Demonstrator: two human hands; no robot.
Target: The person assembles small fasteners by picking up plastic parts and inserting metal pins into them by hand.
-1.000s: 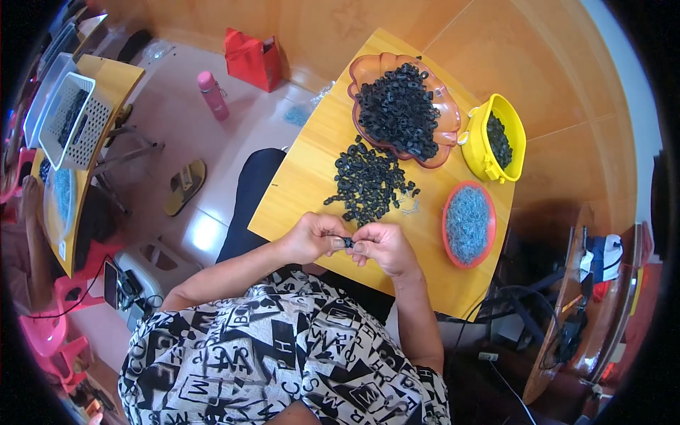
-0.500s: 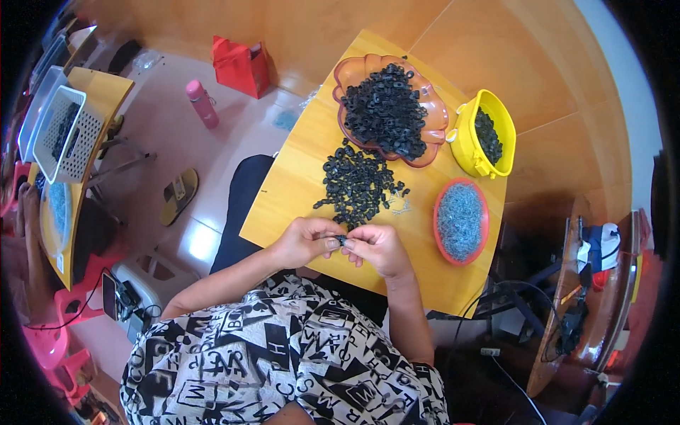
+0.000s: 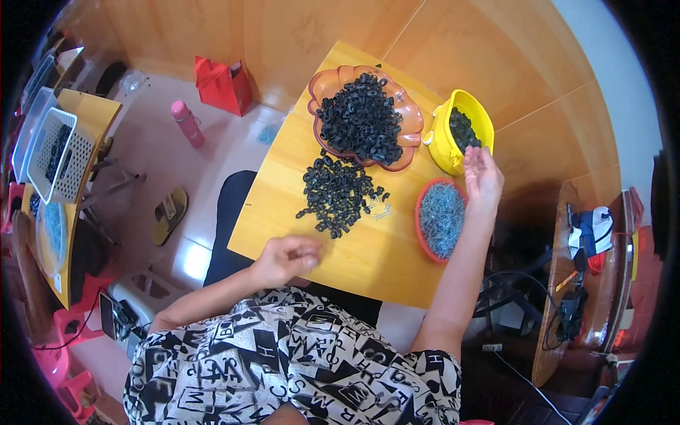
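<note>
My right hand [image 3: 483,178] is over the near rim of a yellow bucket [image 3: 444,142] that holds small black plastic pieces [image 3: 464,129]. Its fingers are bunched together; anything between them is too small to make out. Near the table's front edge hovers my left hand [image 3: 285,261], slightly blurred, thumb and fingers loosely apart with nothing visible between. Ahead of it lies a loose pile of small black parts [image 3: 336,195], with a few thin silvery pins [image 3: 380,208] at its right side. A red oval basin [image 3: 423,230] below the bucket is full of similar pins [image 3: 442,219].
An orange-brown scalloped tray [image 3: 324,83] heaped with black parts stands at the table's far side. Left of the yellow wooden table [image 3: 276,212] are a pink bottle [image 3: 188,125], a red bag [image 3: 224,86] and a sandal [image 3: 169,215]. Another person's arm [image 3: 32,265] shows at far left.
My hands have parted from a small black piece they both held. The right moved up and right to the bucket; the left drew slightly back. The view has shifted a little.
</note>
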